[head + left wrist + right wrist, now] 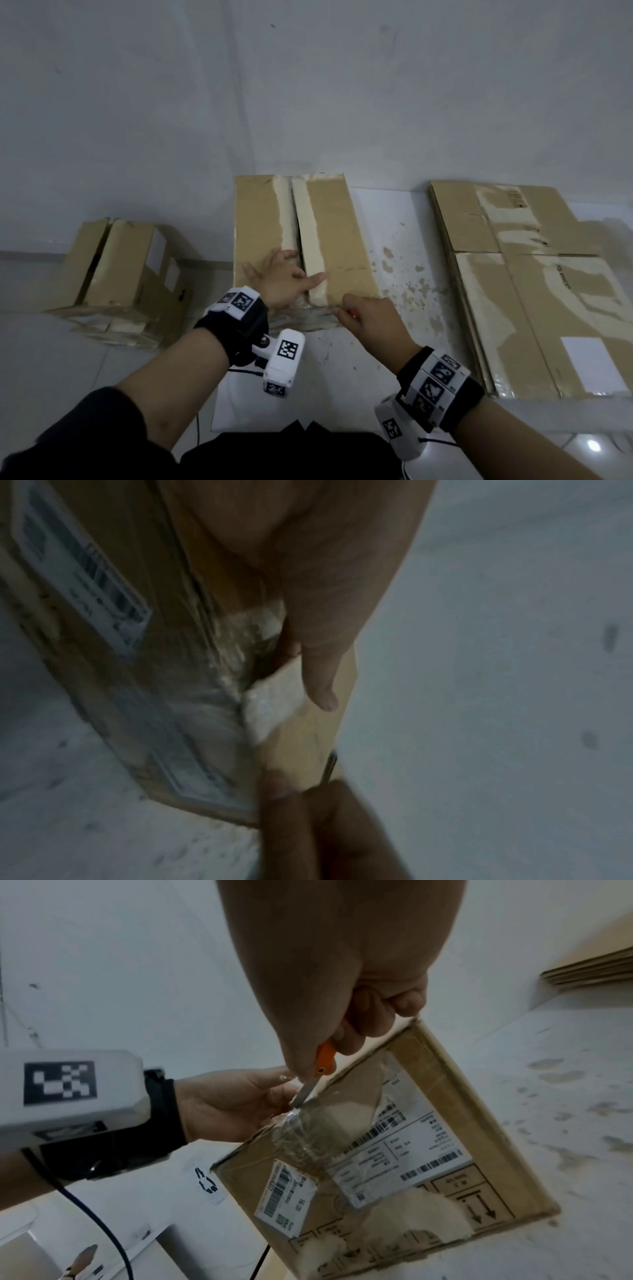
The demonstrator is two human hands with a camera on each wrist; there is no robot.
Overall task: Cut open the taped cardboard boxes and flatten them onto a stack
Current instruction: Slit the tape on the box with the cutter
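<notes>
The left hand [281, 277] lies flat on the box [329, 240]; the right hand [370, 322] grips the cutter [323, 1058]. The blade, right beside the left thumb, could slip off the crinkly tape [301, 1131] and nick it.

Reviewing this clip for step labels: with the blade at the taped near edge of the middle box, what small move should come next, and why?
Probably draw the knife down through the clear tape on the box. The right hand grips it with the blade tip at the tape's top, the top seam already gapes, and the left hand steadies the box.

White floor [394, 233] under boxes [329, 240], flattened stack [534, 294].
</notes>
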